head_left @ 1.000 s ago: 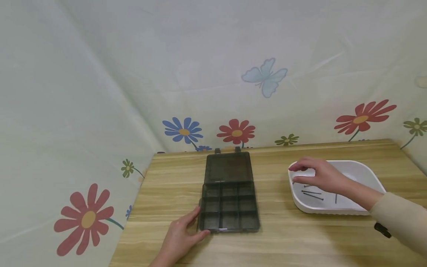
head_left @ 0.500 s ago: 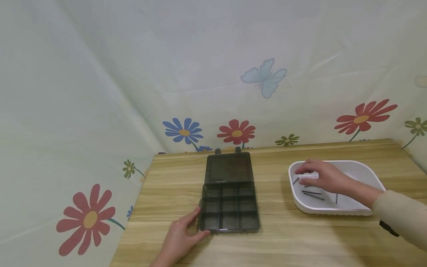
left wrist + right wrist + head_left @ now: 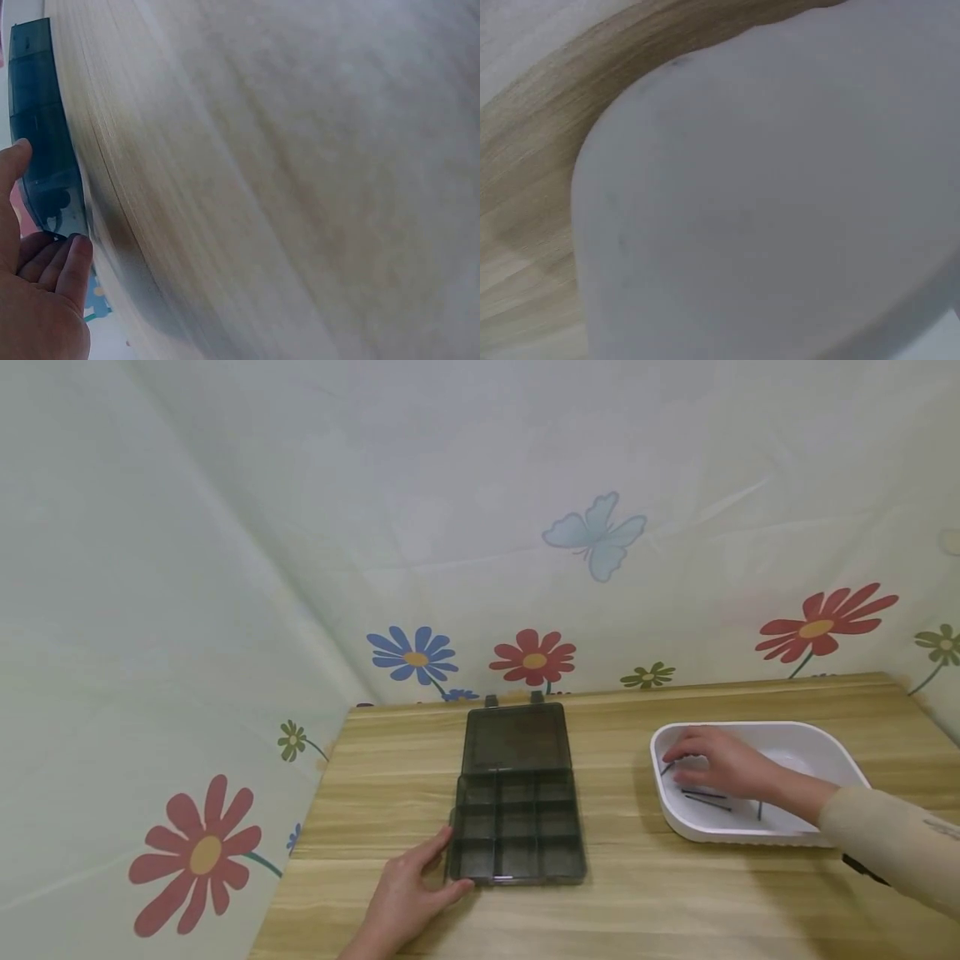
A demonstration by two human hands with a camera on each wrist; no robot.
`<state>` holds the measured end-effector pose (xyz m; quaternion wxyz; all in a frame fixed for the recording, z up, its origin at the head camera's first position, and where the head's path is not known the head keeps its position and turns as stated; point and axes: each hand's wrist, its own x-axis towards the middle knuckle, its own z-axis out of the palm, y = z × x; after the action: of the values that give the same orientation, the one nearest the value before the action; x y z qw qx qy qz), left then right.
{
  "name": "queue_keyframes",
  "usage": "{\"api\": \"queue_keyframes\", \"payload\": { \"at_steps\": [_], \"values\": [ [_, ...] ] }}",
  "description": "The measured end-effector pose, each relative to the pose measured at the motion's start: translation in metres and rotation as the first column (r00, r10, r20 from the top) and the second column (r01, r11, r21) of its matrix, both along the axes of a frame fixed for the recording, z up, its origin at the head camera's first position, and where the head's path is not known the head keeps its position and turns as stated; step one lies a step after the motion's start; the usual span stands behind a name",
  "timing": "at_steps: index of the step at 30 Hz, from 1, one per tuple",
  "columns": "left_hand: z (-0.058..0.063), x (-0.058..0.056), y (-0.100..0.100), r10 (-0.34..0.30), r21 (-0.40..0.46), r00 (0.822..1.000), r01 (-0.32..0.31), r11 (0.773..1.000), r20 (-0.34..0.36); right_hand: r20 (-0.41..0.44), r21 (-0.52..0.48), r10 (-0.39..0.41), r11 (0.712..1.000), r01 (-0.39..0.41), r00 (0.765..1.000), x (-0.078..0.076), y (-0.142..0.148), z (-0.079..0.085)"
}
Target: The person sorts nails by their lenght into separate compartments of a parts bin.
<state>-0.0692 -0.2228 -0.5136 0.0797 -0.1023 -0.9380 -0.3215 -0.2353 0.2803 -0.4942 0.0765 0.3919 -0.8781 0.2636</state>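
A dark, translucent compartment box (image 3: pixel 517 835) lies with its lid (image 3: pixel 517 739) folded back on the wooden table. My left hand (image 3: pixel 408 885) holds its front left corner, thumb at the front edge and fingers along the left side. The left wrist view has that hand (image 3: pixel 45 300) at the box's end (image 3: pixel 45 112). To the right, my right hand (image 3: pixel 723 764) reaches down into a white tray (image 3: pixel 750 835), thumb and fingertips apart beside a dark nail (image 3: pixel 667 768). Several more nails (image 3: pixel 707 802) lie on the tray's floor. In the right wrist view the tray's wall (image 3: pixel 742 187) hides the right hand.
The wooden table (image 3: pixel 405 760) meets a flower-printed sheet (image 3: pixel 480 568) at its back and left edges. Bare wood (image 3: pixel 615 793) lies between the box and the tray. A light sleeve (image 3: pixel 885 835) crosses the tray's front right corner.
My right hand first draws back slightly to the right, then goes lower into the tray among the nails. The left hand and the box stay where they are.
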Motion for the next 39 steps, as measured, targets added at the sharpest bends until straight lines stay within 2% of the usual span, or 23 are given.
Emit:
{"api": "queue_keyframes", "payload": {
  "at_steps": [4,10,15,23,26,32,39],
  "values": [
    [-0.001,0.0,0.0,-0.006,0.002,1.0,0.006,1.0,-0.009,-0.08,-0.024,0.036,0.999,-0.038,0.996,-0.002,-0.002,-0.007],
    [-0.001,0.0,-0.001,-0.001,0.016,1.0,0.001,1.0,0.017,-0.127,-0.007,0.037,0.999,-0.038,0.991,-0.002,-0.002,-0.014],
    [-0.001,0.0,-0.001,-0.005,0.016,1.0,0.004,1.0,0.022,-0.093,0.038,0.01,0.999,-0.007,0.996,0.0,-0.003,-0.015],
    [-0.002,-0.001,-0.001,-0.008,-0.008,1.0,0.008,1.0,-0.007,0.024,0.068,-0.058,0.996,0.056,0.998,0.003,-0.002,-0.011],
    [-0.003,-0.001,-0.001,-0.007,-0.018,1.0,0.007,1.0,-0.022,0.014,0.065,-0.061,0.996,0.06,0.998,0.003,-0.001,-0.011],
    [-0.004,-0.002,-0.002,-0.024,-0.019,0.999,0.023,1.0,-0.049,-0.059,0.079,-0.039,0.996,0.043,0.997,0.002,-0.001,-0.014],
    [-0.004,-0.002,-0.002,-0.019,-0.007,0.999,0.019,1.0,-0.033,-0.034,0.101,-0.053,0.993,0.056,0.998,0.003,-0.004,-0.011]
  ]
}}
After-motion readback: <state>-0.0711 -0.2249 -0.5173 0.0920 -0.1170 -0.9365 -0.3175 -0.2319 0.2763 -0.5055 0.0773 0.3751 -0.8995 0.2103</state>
